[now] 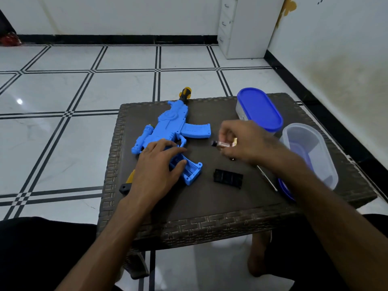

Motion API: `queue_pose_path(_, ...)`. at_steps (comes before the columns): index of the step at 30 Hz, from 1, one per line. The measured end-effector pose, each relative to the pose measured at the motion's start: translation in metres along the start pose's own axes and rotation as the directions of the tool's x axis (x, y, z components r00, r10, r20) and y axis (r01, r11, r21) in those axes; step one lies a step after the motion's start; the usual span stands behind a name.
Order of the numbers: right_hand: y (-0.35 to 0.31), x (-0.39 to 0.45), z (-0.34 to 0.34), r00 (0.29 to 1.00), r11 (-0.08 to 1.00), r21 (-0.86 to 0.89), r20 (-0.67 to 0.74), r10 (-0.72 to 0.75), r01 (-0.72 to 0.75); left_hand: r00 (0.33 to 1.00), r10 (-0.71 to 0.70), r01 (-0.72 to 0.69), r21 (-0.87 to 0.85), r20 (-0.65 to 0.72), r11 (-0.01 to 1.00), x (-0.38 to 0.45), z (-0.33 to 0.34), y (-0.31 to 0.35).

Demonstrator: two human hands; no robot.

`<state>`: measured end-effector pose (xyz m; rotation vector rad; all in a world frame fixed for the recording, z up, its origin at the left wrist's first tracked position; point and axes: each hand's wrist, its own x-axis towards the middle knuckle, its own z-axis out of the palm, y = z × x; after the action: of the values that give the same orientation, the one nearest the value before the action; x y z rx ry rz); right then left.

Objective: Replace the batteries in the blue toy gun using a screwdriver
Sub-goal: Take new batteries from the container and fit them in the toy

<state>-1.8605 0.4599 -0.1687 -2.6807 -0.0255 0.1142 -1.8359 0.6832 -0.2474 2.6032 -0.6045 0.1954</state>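
The blue toy gun (168, 124) lies flat on the left half of a small brown woven table (210, 208), muzzle pointing away. Its battery compartment (190, 172) in the grip is uncovered. My left hand (156, 164) presses down on the grip with fingers spread over the compartment. The black compartment cover (228, 178) lies loose to the right. My right hand (245, 141) hovers over the table's middle, fingers pinched on a battery (222, 144). The thin shaft of a screwdriver (266, 179) pokes out from under my right forearm.
A closed container with a blue lid (259, 110) stands at the table's back right. An open clear container (308, 152) sits beside it, with its blue lid (285, 191) lying under my forearm. A white cabinet (241, 28) stands against the far wall on the tiled floor.
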Motion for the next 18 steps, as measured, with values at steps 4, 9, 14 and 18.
queue_pose_path(4,0.027,-0.032,-0.046,0.983,0.987,0.088,-0.115,0.143,-0.133,1.0,0.003,-0.003,0.006,-0.025,1.0,0.0,0.001,0.003)
queue_pose_path(9,0.07,-0.059,-0.069,0.913,0.927,0.08,-0.161,0.376,-0.367,0.995,0.012,-0.017,-0.053,-0.098,0.998,0.002,0.007,0.021)
queue_pose_path(14,0.097,-0.06,-0.05,0.858,0.872,-0.019,-0.188,0.478,-0.49,0.991,0.097,-0.106,-0.11,-0.091,0.988,0.006,0.014,0.057)
queue_pose_path(18,0.105,-0.057,-0.04,0.875,0.884,-0.098,-0.227,0.427,-0.457,0.993,0.112,-0.115,-0.185,-0.028,0.976,0.006,0.019,0.088)
